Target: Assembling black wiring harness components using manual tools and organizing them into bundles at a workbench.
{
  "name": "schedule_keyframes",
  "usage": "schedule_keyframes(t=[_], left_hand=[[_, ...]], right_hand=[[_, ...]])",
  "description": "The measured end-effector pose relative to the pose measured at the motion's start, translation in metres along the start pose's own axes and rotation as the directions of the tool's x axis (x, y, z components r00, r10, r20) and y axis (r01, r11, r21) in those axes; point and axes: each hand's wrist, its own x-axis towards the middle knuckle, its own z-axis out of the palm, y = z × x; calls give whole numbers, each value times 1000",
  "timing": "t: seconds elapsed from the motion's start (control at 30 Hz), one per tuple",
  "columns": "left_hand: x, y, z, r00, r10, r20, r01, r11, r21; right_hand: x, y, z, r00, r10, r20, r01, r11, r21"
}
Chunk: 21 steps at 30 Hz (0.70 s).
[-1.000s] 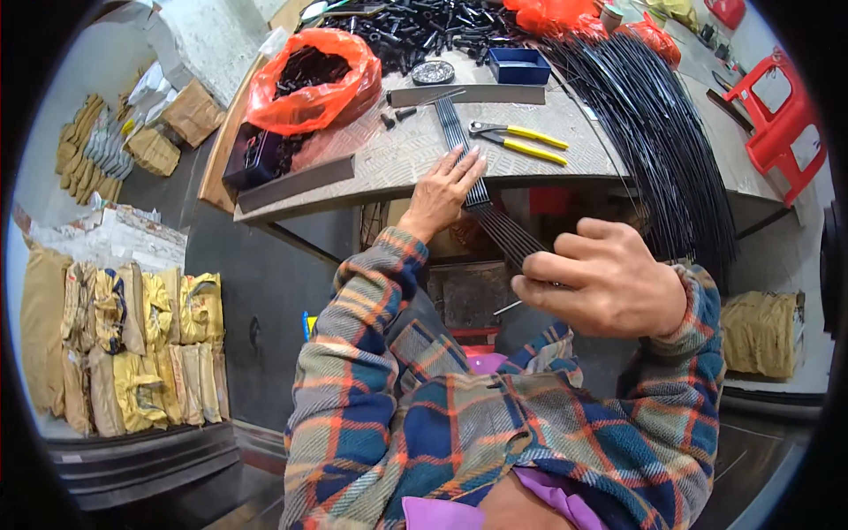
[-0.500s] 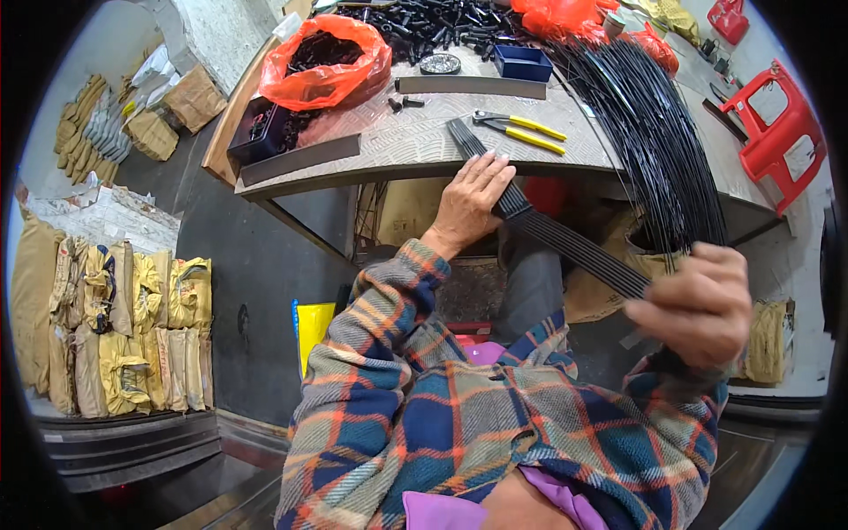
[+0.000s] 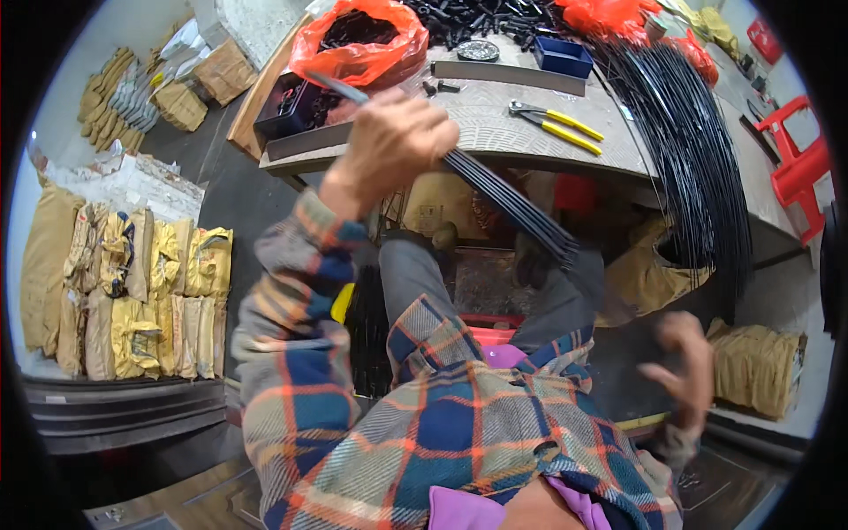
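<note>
My left hand (image 3: 393,146) is closed around a bundle of long, thin black strips (image 3: 517,208), raised over the table's front edge at the left. One end of the bundle points up past my fist toward the dark box (image 3: 291,102); the other slants down to the right above my knees. Low at the right, apart from the bundle, my right hand (image 3: 685,367) is blurred, with thumb and fingers spread and nothing visible in it. Yellow-handled pincers (image 3: 572,122) lie on the table. A large sheaf of similar black strands (image 3: 685,141) hangs over the table's right side.
On the table (image 3: 486,110) are a red-orange plastic bag (image 3: 411,49) of dark parts, a blue tray (image 3: 564,57), a round dish (image 3: 478,50) and a flat metal bar (image 3: 508,77). A red plastic stool (image 3: 795,159) stands at right. Wrapped packages (image 3: 132,327) are stacked at left.
My left hand has lifted the bundle and carried it left. My right hand has let go of its lower end and dropped away downward. The view has shifted slightly.
</note>
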Motion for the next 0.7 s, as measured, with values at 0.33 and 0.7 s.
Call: schedule_keyframes(t=[0.33,0.7], left_hand=[[42,64,56,624,609,489,-536,789,-299],[36,122,59,620,707,340,-629,707,-322]], right_hand=[[32,115,359,631,-199,750,-376,766,521],[83,23,238,952,11,305,-297,272,915]])
